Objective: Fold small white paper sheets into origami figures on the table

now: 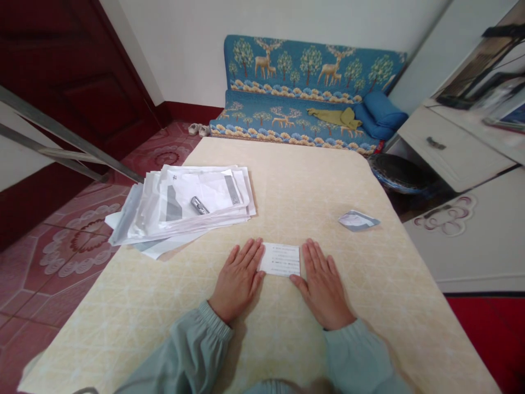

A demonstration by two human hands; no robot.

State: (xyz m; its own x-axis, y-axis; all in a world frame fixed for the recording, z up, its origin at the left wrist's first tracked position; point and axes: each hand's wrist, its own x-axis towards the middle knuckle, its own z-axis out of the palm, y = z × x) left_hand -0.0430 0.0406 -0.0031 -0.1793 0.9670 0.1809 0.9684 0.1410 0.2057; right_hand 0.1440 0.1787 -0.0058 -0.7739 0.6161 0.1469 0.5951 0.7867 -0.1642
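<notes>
A small white printed paper (281, 259) lies flat on the patterned tabletop (283, 339), with lines of dark text on its upper face. At its left edge rests my left hand (240, 276), palm down with the fingers stretched out. My right hand (322, 282) lies flat along the paper's right edge, its thumb at the lower right corner. Neither hand grips anything. Whether the paper is folded or a single sheet, I cannot tell.
Left on the table is a stack of white and grey plastic packets (197, 186), topped by a small dark metallic object (199, 206). A folded grey-and-white piece (359, 220) lies at right. Beyond the table stands a blue sofa (283, 109); a drawer cabinet (455, 148) is at right.
</notes>
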